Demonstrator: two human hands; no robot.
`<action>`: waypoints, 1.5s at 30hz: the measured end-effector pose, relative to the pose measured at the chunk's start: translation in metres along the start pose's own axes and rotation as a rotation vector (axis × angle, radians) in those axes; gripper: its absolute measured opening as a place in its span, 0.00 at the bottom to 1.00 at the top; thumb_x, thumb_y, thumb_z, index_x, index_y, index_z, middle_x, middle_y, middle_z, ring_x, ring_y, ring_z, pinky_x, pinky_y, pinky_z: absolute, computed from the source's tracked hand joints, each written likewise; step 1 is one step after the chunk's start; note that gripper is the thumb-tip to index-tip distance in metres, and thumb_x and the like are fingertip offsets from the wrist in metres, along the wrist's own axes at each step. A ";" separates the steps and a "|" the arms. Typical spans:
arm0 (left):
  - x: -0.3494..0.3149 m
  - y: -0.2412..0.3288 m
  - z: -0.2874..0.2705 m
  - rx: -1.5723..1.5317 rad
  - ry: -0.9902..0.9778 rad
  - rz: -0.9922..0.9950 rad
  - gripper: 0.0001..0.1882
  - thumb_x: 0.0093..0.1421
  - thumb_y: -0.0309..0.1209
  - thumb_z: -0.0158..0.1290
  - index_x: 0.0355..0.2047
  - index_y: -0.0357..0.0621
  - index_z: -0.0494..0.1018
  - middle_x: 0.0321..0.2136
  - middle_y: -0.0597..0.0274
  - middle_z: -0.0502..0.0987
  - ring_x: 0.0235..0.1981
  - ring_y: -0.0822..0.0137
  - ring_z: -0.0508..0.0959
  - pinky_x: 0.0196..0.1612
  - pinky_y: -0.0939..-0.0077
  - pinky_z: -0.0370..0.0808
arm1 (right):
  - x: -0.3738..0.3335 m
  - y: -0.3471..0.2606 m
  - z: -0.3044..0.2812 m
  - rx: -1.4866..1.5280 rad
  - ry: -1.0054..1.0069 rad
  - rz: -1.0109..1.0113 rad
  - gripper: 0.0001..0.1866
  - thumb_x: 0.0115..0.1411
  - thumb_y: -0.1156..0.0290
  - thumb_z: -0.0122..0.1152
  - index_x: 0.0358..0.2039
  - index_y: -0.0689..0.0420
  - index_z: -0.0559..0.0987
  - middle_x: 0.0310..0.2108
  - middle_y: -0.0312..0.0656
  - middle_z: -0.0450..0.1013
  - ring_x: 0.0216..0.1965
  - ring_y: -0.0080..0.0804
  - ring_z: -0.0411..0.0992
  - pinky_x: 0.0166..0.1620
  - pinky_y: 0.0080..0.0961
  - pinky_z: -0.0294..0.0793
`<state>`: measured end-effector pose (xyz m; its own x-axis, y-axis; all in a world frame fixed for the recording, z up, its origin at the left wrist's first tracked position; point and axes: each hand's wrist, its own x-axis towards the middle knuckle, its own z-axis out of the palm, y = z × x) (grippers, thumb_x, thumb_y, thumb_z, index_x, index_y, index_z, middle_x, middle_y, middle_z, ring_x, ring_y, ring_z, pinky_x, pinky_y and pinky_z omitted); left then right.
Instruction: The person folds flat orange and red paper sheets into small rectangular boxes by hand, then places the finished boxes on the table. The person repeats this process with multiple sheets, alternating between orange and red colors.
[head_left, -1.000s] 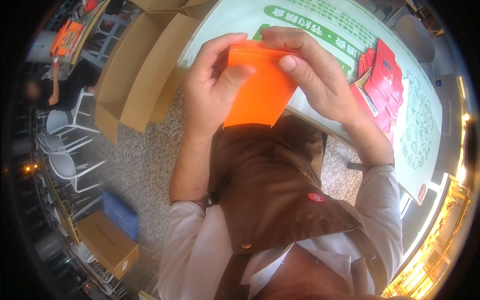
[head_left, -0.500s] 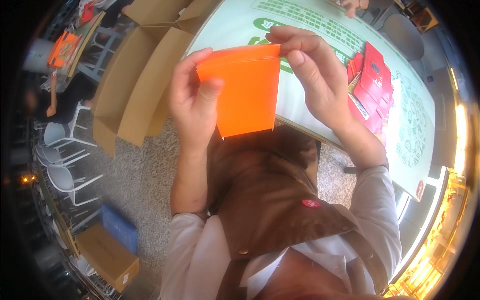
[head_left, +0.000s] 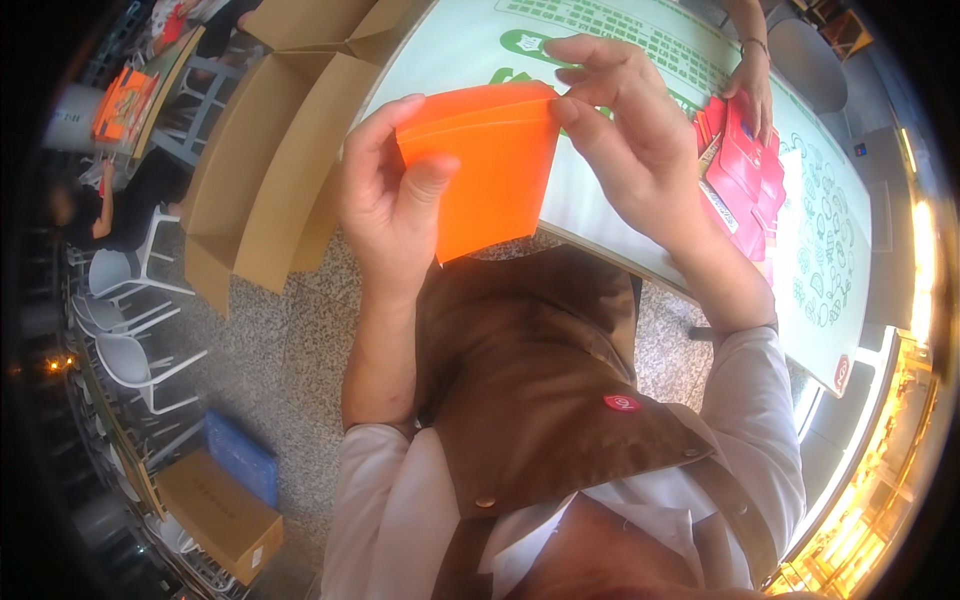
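Observation:
An orange folded paper carton (head_left: 492,178) is held up in front of me, wider at its top than at its base. My left hand (head_left: 385,195) grips its left side, the thumb lying on the near face and the fingers behind. At the top right corner, my right hand (head_left: 640,150) pinches the carton's edge between thumb and fingers. The far side of the carton is hidden from view.
Beyond the carton is a white table (head_left: 450,75) with green print. Red flat packets (head_left: 745,180) lie on it at the right, under another person's hand (head_left: 752,90). Open cardboard boxes (head_left: 270,160) stand at left, with white chairs (head_left: 130,360) further out.
The carton has tilted, its lower right edge rising slightly. My right hand has shifted a little at the corner. Another person's hand has come onto the red packets.

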<state>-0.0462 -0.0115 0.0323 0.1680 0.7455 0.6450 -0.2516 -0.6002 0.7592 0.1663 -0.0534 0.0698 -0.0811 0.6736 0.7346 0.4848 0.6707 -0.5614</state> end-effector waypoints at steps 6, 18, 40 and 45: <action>0.002 -0.001 -0.001 0.038 0.030 -0.039 0.22 0.63 0.35 0.61 0.52 0.36 0.70 0.43 0.58 0.78 0.44 0.69 0.77 0.49 0.74 0.75 | 0.007 -0.010 -0.004 -0.424 -0.014 -0.118 0.05 0.62 0.79 0.61 0.39 0.64 0.77 0.50 0.48 0.74 0.48 0.37 0.76 0.49 0.30 0.76; 0.000 0.000 -0.001 0.042 0.048 -0.073 0.18 0.67 0.34 0.56 0.52 0.37 0.71 0.48 0.56 0.77 0.48 0.66 0.76 0.55 0.71 0.73 | 0.002 0.012 0.003 0.000 -0.067 -0.062 0.10 0.61 0.79 0.63 0.43 0.62 0.80 0.46 0.50 0.75 0.42 0.40 0.78 0.42 0.29 0.78; -0.048 -0.031 0.005 -0.350 -0.059 -0.522 0.33 0.65 0.34 0.59 0.63 0.36 0.57 0.47 0.55 0.75 0.47 0.71 0.76 0.49 0.74 0.75 | -0.009 0.039 0.012 0.308 -0.155 0.513 0.17 0.70 0.70 0.54 0.56 0.61 0.73 0.49 0.41 0.74 0.43 0.23 0.73 0.47 0.21 0.74; -0.084 -0.042 -0.031 -0.451 0.112 -0.686 0.31 0.67 0.39 0.55 0.64 0.35 0.61 0.58 0.57 0.70 0.59 0.67 0.69 0.63 0.66 0.65 | -0.028 0.063 0.032 0.405 -0.214 0.691 0.27 0.70 0.62 0.55 0.64 0.62 0.66 0.53 0.50 0.72 0.48 0.32 0.74 0.50 0.27 0.75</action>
<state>-0.0788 -0.0399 -0.0568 0.3338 0.9424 0.0208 -0.4902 0.1547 0.8578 0.1714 -0.0195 0.0017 -0.0638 0.9920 0.1089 0.1379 0.1168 -0.9835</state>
